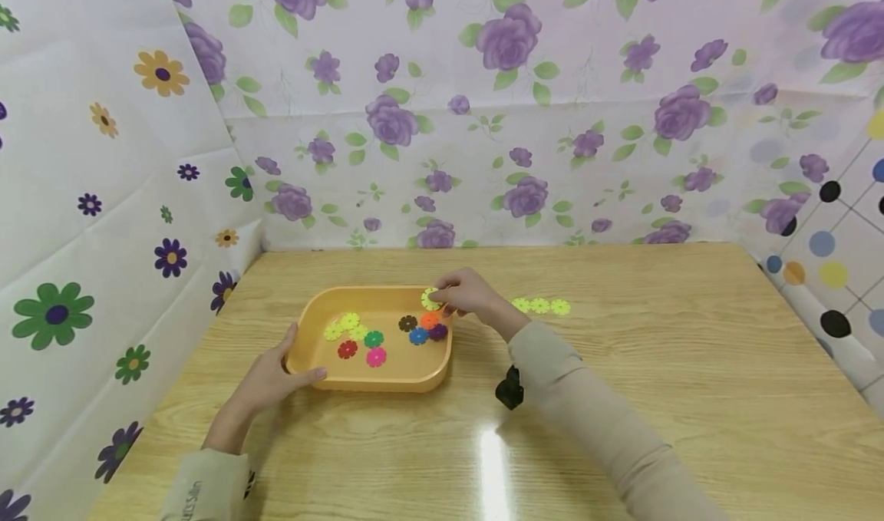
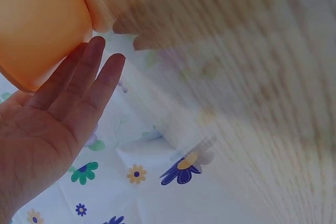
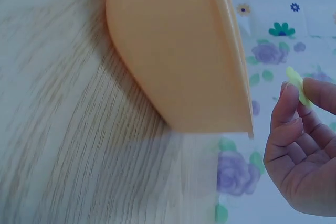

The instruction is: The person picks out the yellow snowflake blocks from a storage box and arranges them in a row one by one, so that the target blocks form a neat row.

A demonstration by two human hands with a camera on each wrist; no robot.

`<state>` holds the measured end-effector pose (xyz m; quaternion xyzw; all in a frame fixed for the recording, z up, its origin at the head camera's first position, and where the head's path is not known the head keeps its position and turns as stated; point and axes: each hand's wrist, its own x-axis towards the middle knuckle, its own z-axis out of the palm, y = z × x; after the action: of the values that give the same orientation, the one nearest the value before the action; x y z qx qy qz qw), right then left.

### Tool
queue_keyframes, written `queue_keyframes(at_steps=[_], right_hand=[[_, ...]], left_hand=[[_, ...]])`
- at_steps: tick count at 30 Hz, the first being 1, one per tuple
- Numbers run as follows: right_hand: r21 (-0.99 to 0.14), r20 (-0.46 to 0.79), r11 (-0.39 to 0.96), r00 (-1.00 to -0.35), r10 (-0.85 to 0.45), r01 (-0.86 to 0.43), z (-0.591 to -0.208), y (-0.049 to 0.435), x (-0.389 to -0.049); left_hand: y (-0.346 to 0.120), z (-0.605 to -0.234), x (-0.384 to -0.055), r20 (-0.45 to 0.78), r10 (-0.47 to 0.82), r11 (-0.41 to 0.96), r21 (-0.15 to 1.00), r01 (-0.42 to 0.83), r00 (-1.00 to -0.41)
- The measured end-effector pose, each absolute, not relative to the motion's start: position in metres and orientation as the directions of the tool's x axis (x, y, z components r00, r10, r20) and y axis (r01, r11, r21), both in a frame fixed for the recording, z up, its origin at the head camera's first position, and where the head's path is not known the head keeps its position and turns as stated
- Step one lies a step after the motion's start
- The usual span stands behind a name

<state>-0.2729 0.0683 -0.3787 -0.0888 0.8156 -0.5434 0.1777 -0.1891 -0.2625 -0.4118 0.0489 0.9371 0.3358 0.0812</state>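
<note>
My right hand (image 1: 470, 295) pinches a yellow snowflake building disc (image 1: 431, 298) between thumb and fingers, above the right back corner of an orange tray (image 1: 373, 384). In the right wrist view the same yellow disc (image 3: 299, 86) shows edge-on, apart from the tray wall (image 3: 178, 51). My left hand (image 1: 272, 373) holds the tray's left end, the thumb over the front rim and the fingers along the outer wall (image 2: 47, 19). Inside the tray lie several yellow discs (image 1: 350, 321) at the left. Also there are red (image 1: 347, 349), green (image 1: 374, 339), pink (image 1: 376, 357), brown (image 1: 407, 323), orange (image 1: 430, 320), blue (image 1: 418, 336) and purple discs (image 1: 438, 331).
A row of yellow discs (image 1: 541, 305) lies on the wooden table (image 1: 663, 352), right of the tray and partly behind the right forearm. A small black object (image 1: 510, 388) shows beside the right sleeve. Flower-patterned sheets (image 1: 483, 122) stand behind and left of the table.
</note>
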Motion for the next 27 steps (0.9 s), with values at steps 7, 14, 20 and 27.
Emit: queue_keyframes(at_steps=[7,14,20,27], right_hand=[[-0.929,-0.181,0.367,-0.927,-0.328,0.051,-0.38,0.09,-0.273],[-0.921,-0.196,0.384,-0.931,-0.308,0.066,-0.378,0.105,-0.272],[-0.927,-0.188,0.371,-0.929,-0.318,0.06,-0.375,0.118,-0.268],[-0.935,-0.134,0.353,-0.919,-0.37,-0.006,-0.377,0.138,-0.266]], left_hand=[[-0.262,-0.411,-0.189,-0.113,0.151,0.766,0.642,0.044,-0.982],[-0.261,-0.411,-0.188,-0.118,0.147,0.764,0.644,0.037,-0.982],[-0.262,-0.411,-0.188,-0.117,0.148,0.761,0.648,0.037,-0.982],[-0.262,-0.411,-0.188,-0.107,0.152,0.76,0.648,0.047,-0.983]])
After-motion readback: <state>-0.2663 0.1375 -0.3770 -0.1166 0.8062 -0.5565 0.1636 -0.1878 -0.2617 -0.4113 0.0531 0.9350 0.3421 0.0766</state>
